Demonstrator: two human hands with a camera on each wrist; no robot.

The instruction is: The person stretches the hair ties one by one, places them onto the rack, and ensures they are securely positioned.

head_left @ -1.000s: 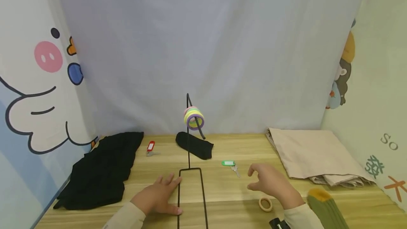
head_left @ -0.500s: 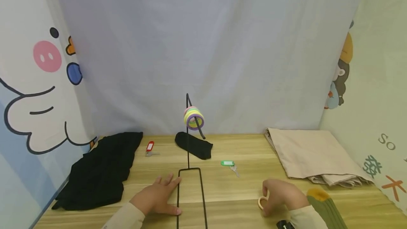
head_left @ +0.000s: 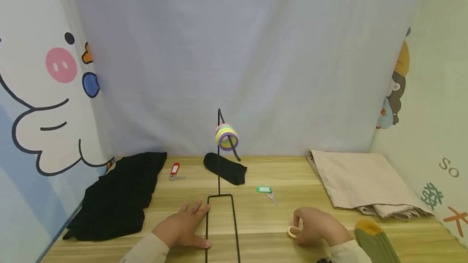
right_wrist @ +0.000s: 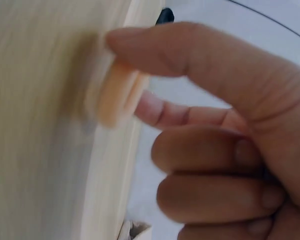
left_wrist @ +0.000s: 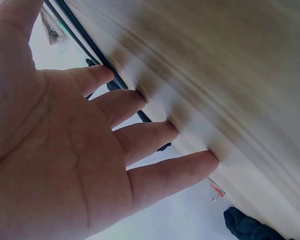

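Observation:
A black wire stand [head_left: 219, 198] rises from the wooden table [head_left: 256, 214], and several pastel rings [head_left: 226, 136] hang on its slanted hook. My left hand [head_left: 184, 224] lies flat with straight fingers [left_wrist: 155, 140] on the table, against the left side of the stand's base loop [left_wrist: 97, 57]. My right hand [head_left: 316, 226] pinches a cream ring [head_left: 293, 231] between thumb and finger just above the table, right of the base. In the right wrist view the cream ring [right_wrist: 115, 97] sits under the thumb tip, the other fingers curled.
A green-tagged key [head_left: 266, 190] lies behind my right hand. A red-tagged key [head_left: 174, 170], a black sock [head_left: 226, 168] and black cloth [head_left: 117, 196] lie at the back and left. Folded beige cloth [head_left: 362, 184] is at right, and a green-and-yellow sock [head_left: 374, 240] at front right.
My right hand dropped from hovering near the green key onto the cream ring, took hold of it and drew it slightly left. My left hand stayed put.

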